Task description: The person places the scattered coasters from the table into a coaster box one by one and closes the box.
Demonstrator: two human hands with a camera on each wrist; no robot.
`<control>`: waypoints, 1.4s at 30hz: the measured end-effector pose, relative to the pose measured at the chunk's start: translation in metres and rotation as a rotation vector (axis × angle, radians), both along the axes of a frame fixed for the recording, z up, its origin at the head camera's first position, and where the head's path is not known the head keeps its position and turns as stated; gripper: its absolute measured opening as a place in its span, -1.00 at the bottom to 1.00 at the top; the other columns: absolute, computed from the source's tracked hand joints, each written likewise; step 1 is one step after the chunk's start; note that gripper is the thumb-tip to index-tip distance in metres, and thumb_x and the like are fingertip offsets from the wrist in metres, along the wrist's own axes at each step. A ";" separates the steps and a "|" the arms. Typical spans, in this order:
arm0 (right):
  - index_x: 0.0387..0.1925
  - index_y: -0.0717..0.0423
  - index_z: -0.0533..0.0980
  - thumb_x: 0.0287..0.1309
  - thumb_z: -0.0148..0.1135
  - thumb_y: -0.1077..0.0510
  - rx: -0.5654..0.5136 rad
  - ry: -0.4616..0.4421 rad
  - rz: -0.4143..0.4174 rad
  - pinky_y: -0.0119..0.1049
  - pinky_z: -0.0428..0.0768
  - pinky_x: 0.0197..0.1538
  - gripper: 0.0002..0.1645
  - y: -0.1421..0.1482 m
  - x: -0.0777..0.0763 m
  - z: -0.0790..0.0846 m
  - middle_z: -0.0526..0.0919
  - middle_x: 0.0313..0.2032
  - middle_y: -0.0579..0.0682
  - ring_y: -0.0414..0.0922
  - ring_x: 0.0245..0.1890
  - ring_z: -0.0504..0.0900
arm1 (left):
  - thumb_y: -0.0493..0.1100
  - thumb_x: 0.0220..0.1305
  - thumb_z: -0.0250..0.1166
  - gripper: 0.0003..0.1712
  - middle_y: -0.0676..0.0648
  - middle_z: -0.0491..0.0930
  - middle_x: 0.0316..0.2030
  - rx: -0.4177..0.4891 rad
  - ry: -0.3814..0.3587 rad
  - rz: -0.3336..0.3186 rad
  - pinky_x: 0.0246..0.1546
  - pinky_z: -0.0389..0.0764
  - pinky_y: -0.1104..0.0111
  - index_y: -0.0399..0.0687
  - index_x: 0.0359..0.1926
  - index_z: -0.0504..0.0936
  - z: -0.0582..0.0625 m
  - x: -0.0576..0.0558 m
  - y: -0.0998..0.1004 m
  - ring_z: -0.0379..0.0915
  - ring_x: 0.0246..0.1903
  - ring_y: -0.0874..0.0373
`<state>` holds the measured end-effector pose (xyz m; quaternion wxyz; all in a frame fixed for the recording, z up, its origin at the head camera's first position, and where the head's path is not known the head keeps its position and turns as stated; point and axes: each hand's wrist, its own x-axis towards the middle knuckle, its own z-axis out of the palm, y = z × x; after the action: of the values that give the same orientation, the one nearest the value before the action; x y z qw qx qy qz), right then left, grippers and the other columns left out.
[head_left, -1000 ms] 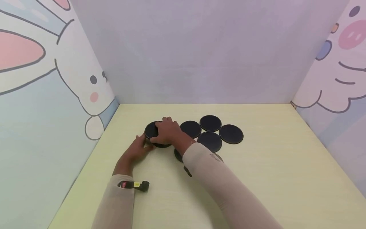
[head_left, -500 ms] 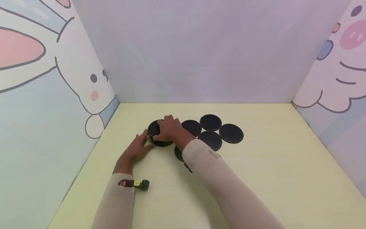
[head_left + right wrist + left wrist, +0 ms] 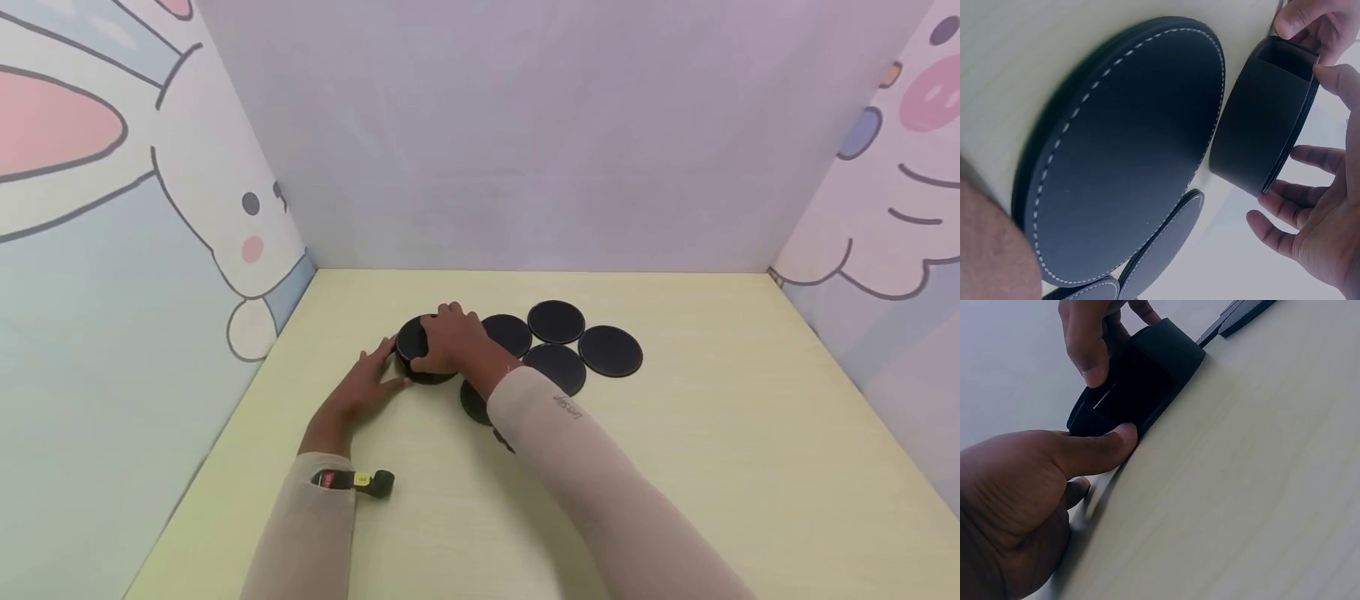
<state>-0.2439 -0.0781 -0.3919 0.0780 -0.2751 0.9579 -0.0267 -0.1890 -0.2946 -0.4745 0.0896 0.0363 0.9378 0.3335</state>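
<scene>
Fingers of left hand point(image 3: 362, 385) and right hand point(image 3: 452, 340) pinch the round black leather-look holder point(image 3: 1259, 122); uneven pressure (from either side) could tilt it.

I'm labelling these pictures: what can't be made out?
Head view: right side of the black holder, behind the right hand.
Head view: part of one coaster, behind the right sleeve.
Left wrist view: the holder's inside, too dark.
Right wrist view: lowest coaster, cut by bottom edge.

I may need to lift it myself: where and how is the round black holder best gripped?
Probably around its curved outer wall, from above: the holder is drum-shaped, so its wall offers more to grip than its top, and a black disc lies close on its right. Avoid the opening cut into it.
</scene>
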 end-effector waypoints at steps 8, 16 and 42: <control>0.62 -0.08 0.37 0.36 0.24 -0.46 0.019 0.026 0.028 0.15 0.54 0.48 -0.02 0.005 0.000 -0.005 0.49 0.48 0.09 0.07 0.51 0.40 | 0.22 0.54 0.33 0.05 -0.14 -0.17 0.79 -0.008 0.010 -0.011 0.64 -0.18 -0.50 0.45 0.80 -0.11 0.000 0.000 0.000 -0.46 0.72 -0.54; 0.61 -0.08 0.39 0.33 0.26 -0.49 0.027 0.065 0.058 0.23 0.50 0.45 0.01 0.009 0.005 -0.008 0.49 0.48 0.13 0.11 0.49 0.41 | 0.23 0.53 0.34 0.06 -0.11 -0.19 0.80 -0.011 0.000 -0.006 0.63 -0.19 -0.51 0.47 0.79 -0.11 -0.001 -0.001 0.001 -0.48 0.72 -0.53; 0.62 -0.07 0.38 0.54 -0.15 -0.59 -0.147 0.015 0.027 0.36 0.47 0.48 -0.03 0.041 -0.013 -0.008 0.47 0.48 0.14 0.14 0.48 0.48 | 0.21 0.53 0.34 0.06 -0.23 -0.16 0.78 -0.027 0.028 -0.032 0.64 -0.17 -0.51 0.37 0.80 -0.08 0.005 0.002 0.005 -0.43 0.71 -0.57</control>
<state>-0.2564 -0.0373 -0.3996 0.0506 -0.2931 0.9501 -0.0941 -0.1869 -0.2895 -0.4700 0.0822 0.0547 0.9426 0.3190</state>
